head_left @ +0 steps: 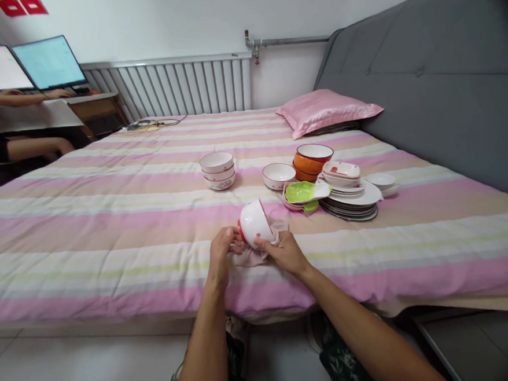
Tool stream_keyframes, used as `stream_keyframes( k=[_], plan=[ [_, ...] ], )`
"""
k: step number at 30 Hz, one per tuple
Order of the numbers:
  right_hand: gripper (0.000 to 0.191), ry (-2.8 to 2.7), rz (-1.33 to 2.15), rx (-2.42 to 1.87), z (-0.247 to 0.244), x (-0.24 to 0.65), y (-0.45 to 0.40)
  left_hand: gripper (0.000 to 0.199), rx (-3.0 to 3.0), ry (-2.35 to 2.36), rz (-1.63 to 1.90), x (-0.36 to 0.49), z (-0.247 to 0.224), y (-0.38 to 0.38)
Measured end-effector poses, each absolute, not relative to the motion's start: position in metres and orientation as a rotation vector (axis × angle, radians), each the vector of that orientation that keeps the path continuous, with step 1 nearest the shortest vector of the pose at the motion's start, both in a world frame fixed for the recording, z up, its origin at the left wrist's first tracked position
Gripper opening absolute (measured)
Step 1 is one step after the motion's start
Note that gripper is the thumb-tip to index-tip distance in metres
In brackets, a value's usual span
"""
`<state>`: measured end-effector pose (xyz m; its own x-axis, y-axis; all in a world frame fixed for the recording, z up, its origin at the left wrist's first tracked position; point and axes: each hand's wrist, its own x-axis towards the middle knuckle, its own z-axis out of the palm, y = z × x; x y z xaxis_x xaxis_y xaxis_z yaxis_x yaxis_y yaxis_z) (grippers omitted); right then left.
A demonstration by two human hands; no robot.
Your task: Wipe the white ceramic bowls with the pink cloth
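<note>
A white bowl (pixel 255 220) with a red foot and small red marks is tilted on its side above the bed's near edge. My right hand (pixel 288 253) grips its rim, the thumb on the outside and a pale pink cloth (pixel 252 258) bunched between hand and bowl. The cloth also hangs under the bowl, on the bedspread. At the bowl's red foot, my left hand (pixel 224 252) has its fingers curled against it. Farther back stand a stack of white bowls (pixel 218 174) and a single white bowl (pixel 278 176).
To the right are orange bowls (pixel 307 165), a green leaf-shaped dish (pixel 300 192), stacked plates (pixel 350 211) and small white dishes (pixel 381 180). A pink pillow (pixel 329 108) lies near the grey headboard (pixel 437 79). Cables (pixel 156 124) lie at the far left; another person sits at a desk there.
</note>
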<state>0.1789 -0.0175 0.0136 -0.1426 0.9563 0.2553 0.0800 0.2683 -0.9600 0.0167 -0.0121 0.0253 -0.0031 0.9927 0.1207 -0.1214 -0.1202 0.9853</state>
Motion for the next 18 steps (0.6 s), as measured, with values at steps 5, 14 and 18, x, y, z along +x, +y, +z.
stream_keyframes(
  k=[5,14,18],
  plan=[
    [0.034,-1.438,1.133,-0.932,0.013,0.179,-0.012,0.040,1.320,1.155,1.313,0.020,0.024,-0.011],
    [0.038,-1.781,1.024,-1.027,0.019,0.178,-0.020,0.045,1.292,1.341,1.276,0.016,0.019,-0.008],
    [0.047,-1.744,1.085,-0.957,0.024,0.179,-0.021,0.052,1.297,1.407,1.224,0.015,0.017,-0.007]
  ],
)
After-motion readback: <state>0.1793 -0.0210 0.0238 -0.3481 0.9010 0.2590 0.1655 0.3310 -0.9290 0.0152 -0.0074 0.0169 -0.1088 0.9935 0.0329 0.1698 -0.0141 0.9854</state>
